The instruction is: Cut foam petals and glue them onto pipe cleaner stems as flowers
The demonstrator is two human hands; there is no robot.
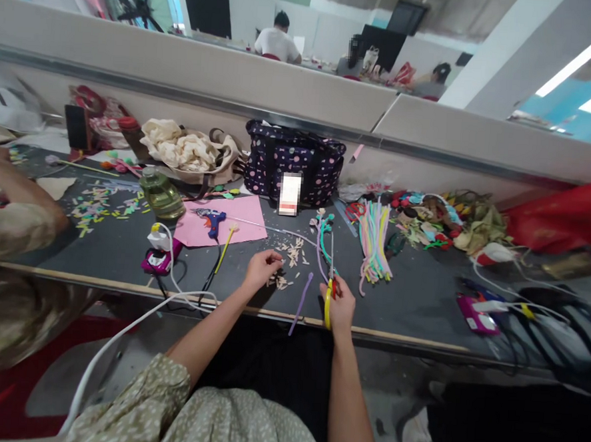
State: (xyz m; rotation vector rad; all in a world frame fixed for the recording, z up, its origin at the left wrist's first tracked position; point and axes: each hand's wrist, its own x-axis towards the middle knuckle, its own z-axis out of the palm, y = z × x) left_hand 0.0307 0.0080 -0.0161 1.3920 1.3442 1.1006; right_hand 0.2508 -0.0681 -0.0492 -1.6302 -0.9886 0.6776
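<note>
While the right hand (343,304) closes around the metal scissors with yellow and red handles (328,304), their yellow loop shows at the inner side of the grip and their slim blades reach out beyond the fingers. The long axis of the scissors runs nearly straight away from the body, tips toward the far side of the dark grey tabletop (400,307); whether the blades are parted is too small to tell. The bare left hand (264,270) has its fingers bent together near the tips, and I cannot tell whether they pinch anything. Just beside it lie scattered short beige pieces (296,251). Between the hands, a thin purple fuzzy strip (301,305) slants toward the front edge, its near end jutting past it. Beyond the scissors lie lavender and teal fuzzy stems (323,239); to their right spreads a bundle of long pastel fuzzy sticks (374,239). Farther left, a blue and orange glue gun (215,223) rests on a flat pink sheet (249,211).
</note>
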